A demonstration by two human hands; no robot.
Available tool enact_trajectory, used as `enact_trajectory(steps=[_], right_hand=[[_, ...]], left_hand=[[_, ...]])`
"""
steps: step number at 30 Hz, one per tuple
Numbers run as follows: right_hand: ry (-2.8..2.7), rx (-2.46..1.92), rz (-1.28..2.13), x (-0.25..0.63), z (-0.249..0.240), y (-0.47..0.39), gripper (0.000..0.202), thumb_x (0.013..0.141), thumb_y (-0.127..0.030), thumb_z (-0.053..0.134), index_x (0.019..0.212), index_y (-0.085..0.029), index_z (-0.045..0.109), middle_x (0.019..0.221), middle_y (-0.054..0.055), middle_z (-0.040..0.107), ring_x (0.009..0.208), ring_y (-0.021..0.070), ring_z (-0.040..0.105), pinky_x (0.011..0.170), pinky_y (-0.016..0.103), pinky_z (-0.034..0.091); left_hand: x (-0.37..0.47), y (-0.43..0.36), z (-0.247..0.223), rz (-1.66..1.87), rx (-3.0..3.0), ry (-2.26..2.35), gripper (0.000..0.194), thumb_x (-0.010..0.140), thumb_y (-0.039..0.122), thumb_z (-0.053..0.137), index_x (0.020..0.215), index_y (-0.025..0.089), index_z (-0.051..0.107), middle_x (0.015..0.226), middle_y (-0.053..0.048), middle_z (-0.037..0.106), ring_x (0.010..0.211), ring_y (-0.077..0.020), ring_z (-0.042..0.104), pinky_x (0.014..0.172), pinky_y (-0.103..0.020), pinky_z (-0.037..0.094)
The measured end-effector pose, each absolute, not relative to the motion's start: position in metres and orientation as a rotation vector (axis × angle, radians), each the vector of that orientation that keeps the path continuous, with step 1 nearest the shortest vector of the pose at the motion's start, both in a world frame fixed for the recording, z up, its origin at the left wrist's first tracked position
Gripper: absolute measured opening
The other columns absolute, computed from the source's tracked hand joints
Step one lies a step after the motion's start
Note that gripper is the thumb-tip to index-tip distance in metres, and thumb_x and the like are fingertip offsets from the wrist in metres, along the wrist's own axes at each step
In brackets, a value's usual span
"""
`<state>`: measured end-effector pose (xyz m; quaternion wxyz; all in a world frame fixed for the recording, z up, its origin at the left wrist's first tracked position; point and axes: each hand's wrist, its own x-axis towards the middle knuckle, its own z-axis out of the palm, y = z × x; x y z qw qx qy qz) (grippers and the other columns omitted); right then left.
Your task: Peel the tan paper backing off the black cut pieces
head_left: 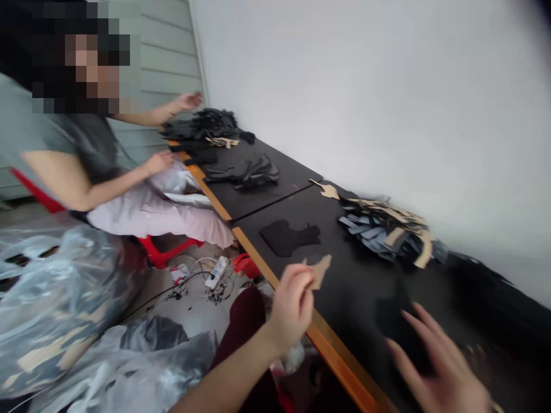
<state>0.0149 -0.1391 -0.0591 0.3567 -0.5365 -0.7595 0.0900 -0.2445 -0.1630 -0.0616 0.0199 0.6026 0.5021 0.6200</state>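
My left hand (295, 298) is closed in a pinch over the table's wooden edge, holding a small tan piece (321, 272). At the lower right, my right hand (439, 361) has its fingers spread over a black piece (400, 321) on the dark table; the hand is somewhat blurred, and whether it grips the piece is unclear. A flat black cut-out shape (290, 236) lies just beyond my left hand. Further right, a heap of grey-blue and tan pieces (387, 229) rests near the wall, with a single tan piece (327, 190) behind it.
A seated person (64, 155) at the left has both hands near black piles (247, 171) on the far table (293, 186). Plastic bags (64, 304) of scraps fill the lower left. A power strip (216, 272) and cables lie on the floor. A dark heap (495, 292) lines the wall at right.
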Motion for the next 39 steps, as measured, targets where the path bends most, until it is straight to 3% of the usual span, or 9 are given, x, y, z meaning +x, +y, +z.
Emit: enact_trajectory(steps=[4, 8, 18, 21, 24, 28, 33, 36, 39], right_hand=[[-2.355, -1.156, 0.146, -0.016, -0.094, -0.111, 0.041, 0.085, -0.039, 0.055, 0.119, -0.016, 0.058, 0.134, 0.017, 0.048, 0.122, 0.0339, 0.046, 0.099, 0.050, 0.041], [-2.389, -1.296, 0.168, -0.009, -0.108, -0.109, 0.049, 0.085, -0.037, 0.057, 0.130, -0.018, 0.049, 0.143, 0.014, 0.037, 0.134, 0.0347, 0.029, 0.105, 0.053, 0.034], [-2.250, -1.213, 0.359, -0.021, -0.114, -0.116, 0.038, 0.090, -0.032, 0.051, 0.125, -0.020, 0.054, 0.141, 0.012, 0.042, 0.135, 0.0324, 0.028, 0.106, 0.055, 0.032], [-1.956, -1.257, 0.657, -0.027, -0.099, -0.122, 0.035, 0.090, -0.040, 0.050, 0.118, -0.022, 0.059, 0.135, 0.011, 0.049, 0.129, 0.0319, 0.037, 0.106, 0.053, 0.032], [-1.497, -1.150, 1.270, -0.032, -0.078, -0.132, 0.040, 0.092, -0.046, 0.044, 0.123, -0.023, 0.054, 0.121, 0.011, 0.060, 0.111, 0.0280, 0.056, 0.095, 0.047, 0.044], [-1.156, -1.055, 1.639, -0.039, -0.065, -0.134, 0.042, 0.081, -0.040, 0.066, 0.117, -0.022, 0.055, 0.109, 0.008, 0.067, 0.101, 0.0252, 0.062, 0.088, 0.038, 0.049], [-1.000, -1.100, 1.617, -0.039, -0.072, -0.123, 0.041, 0.079, -0.039, 0.068, 0.114, -0.021, 0.057, 0.108, 0.007, 0.067, 0.101, 0.0248, 0.062, 0.089, 0.038, 0.048], [-0.974, -1.100, 1.624, -0.041, -0.074, -0.122, 0.040, 0.078, -0.038, 0.069, 0.113, -0.021, 0.057, 0.108, 0.007, 0.067, 0.100, 0.0255, 0.062, 0.086, 0.038, 0.050], [-0.991, -1.129, 1.614, -0.044, -0.076, -0.124, 0.041, 0.076, -0.038, 0.071, 0.110, -0.021, 0.058, 0.107, 0.006, 0.068, 0.099, 0.0256, 0.063, 0.084, 0.036, 0.052]], left_hand=[[-0.254, -0.171, -0.063, 1.949, 1.765, 1.550, 0.030, 0.080, 0.001, 0.046, 0.101, 0.020, 0.055, 0.105, -0.008, 0.056, 0.101, -0.0199, 0.056, 0.088, -0.038, 0.047], [-0.262, -0.177, -0.069, 1.899, 1.804, 1.663, 0.028, 0.078, 0.001, 0.051, 0.099, 0.019, 0.057, 0.104, -0.007, 0.059, 0.099, -0.0206, 0.058, 0.090, -0.039, 0.047], [-0.232, -0.164, -0.078, 1.841, 2.055, 1.518, 0.034, 0.080, -0.002, 0.046, 0.106, 0.018, 0.055, 0.106, -0.009, 0.054, 0.108, -0.0227, 0.054, 0.092, -0.043, 0.048], [-0.218, -0.159, -0.080, 1.793, 2.196, 1.424, 0.032, 0.082, 0.000, 0.045, 0.106, 0.018, 0.056, 0.102, -0.009, 0.055, 0.108, -0.0236, 0.053, 0.090, -0.043, 0.050], [-0.203, -0.157, -0.083, 1.758, 2.378, 1.320, 0.024, 0.083, 0.006, 0.050, 0.103, 0.018, 0.058, 0.095, -0.008, 0.058, 0.103, -0.0237, 0.055, 0.086, -0.042, 0.051], [-0.196, -0.161, -0.088, 1.585, 2.468, 1.361, 0.028, 0.081, 0.007, 0.055, 0.105, 0.019, 0.059, 0.103, -0.010, 0.056, 0.107, -0.0261, 0.051, 0.093, -0.047, 0.046], [-0.211, -0.170, -0.089, 1.506, 1.707, 1.552, 0.056, 0.069, 0.024, 0.072, 0.121, 0.027, 0.049, 0.131, -0.012, 0.040, 0.125, -0.0332, 0.036, 0.103, -0.056, 0.032], [-0.212, -0.167, -0.086, 1.535, 0.957, 1.272, 0.045, 0.076, 0.028, 0.065, 0.116, 0.025, 0.047, 0.112, -0.008, 0.053, 0.106, -0.0224, 0.053, 0.094, -0.043, 0.044], [-0.204, -0.160, -0.080, 1.432, 0.741, 1.131, 0.020, 0.079, 0.030, 0.061, 0.093, 0.018, 0.054, 0.085, -0.004, 0.059, 0.077, -0.0152, 0.058, 0.072, -0.031, 0.051]])
